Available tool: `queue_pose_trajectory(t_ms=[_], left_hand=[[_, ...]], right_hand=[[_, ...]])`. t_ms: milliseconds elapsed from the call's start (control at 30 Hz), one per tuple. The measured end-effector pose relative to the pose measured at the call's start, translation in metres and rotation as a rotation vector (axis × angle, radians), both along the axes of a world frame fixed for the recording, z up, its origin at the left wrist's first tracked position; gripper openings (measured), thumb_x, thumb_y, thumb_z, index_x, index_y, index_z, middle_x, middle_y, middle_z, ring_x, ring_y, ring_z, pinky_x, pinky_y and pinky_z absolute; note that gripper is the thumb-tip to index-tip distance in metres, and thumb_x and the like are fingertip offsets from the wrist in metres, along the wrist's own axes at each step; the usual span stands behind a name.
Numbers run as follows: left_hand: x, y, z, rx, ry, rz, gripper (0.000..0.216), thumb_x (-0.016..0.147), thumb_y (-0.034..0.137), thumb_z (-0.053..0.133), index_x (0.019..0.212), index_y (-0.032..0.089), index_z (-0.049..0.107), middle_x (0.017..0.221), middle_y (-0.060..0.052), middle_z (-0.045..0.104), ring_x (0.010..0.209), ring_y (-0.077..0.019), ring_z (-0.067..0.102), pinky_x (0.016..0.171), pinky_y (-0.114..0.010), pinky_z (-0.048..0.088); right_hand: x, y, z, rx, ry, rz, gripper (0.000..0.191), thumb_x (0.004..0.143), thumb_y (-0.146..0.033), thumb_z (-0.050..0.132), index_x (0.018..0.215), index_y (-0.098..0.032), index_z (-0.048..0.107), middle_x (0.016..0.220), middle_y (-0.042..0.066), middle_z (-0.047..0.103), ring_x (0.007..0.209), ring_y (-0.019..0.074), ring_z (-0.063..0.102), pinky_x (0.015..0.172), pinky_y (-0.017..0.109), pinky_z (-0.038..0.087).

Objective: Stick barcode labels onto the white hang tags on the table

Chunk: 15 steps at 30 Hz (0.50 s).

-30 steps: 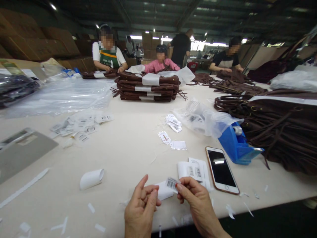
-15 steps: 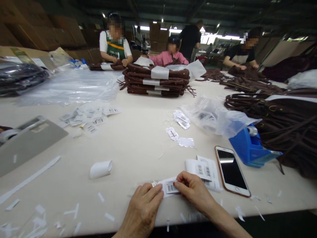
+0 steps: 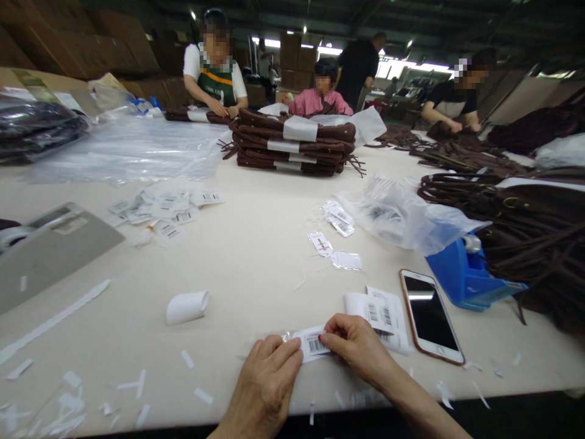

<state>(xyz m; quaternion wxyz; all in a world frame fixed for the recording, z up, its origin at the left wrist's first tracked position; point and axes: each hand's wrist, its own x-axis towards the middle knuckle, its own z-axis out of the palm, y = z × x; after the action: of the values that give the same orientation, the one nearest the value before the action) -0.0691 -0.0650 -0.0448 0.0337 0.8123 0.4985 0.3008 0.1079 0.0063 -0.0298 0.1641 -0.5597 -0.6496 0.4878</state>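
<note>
At the near edge of a long cream table (image 3: 256, 268), a worker's two bare hands meet over a small white barcode tag (image 3: 312, 344) lying flat on the surface inside a clear sleeve. The left hand (image 3: 267, 387) rests palm down, its fingers (image 3: 287, 358) extended and pressing the tag's left end at about 9 o'clock from the barcode; they lie flat rather than curled around anything. The right hand (image 3: 361, 350) comes in from 3 o'clock, thumb and forefinger nearly closed and touching the tag's right edge; whether they pinch it or merely press it cannot be told. The printed barcode shows between the two sets of fingertips. Just beyond the right hand, toward 1 o'clock, lies a sheet of barcode labels (image 3: 379, 314), and beside that a smartphone (image 3: 429, 317) face up, with a blue tape dispenser (image 3: 466, 277) farther out. A curled slip of white paper (image 3: 186, 306) sits toward 10 o'clock, and paper scraps litter the near edge. Loose tags (image 3: 159, 207) are heaped farther off at 11 o'clock. Across the table, stacked brown bags (image 3: 295, 146) stand before several other seated workers.
</note>
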Motion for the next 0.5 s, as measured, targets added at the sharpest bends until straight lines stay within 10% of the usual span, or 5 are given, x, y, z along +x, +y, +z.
queue_pose_trajectory(t_ms=[500], left_hand=[[0.0000, -0.0014, 0.0007, -0.005, 0.017, 0.000, 0.023, 0.077, 0.007, 0.043, 0.090, 0.016, 0.059, 0.094, -0.005, 0.064, 0.079, -0.0179, 0.047, 0.067, -0.031, 0.043]], right_hand=[[-0.0050, -0.0021, 0.0069, 0.146, -0.147, 0.047, 0.014, 0.071, -0.025, 0.053, 0.061, -0.017, 0.059, 0.055, 0.000, 0.058, 0.053, 0.0124, 0.051, 0.051, 0.022, 0.034]])
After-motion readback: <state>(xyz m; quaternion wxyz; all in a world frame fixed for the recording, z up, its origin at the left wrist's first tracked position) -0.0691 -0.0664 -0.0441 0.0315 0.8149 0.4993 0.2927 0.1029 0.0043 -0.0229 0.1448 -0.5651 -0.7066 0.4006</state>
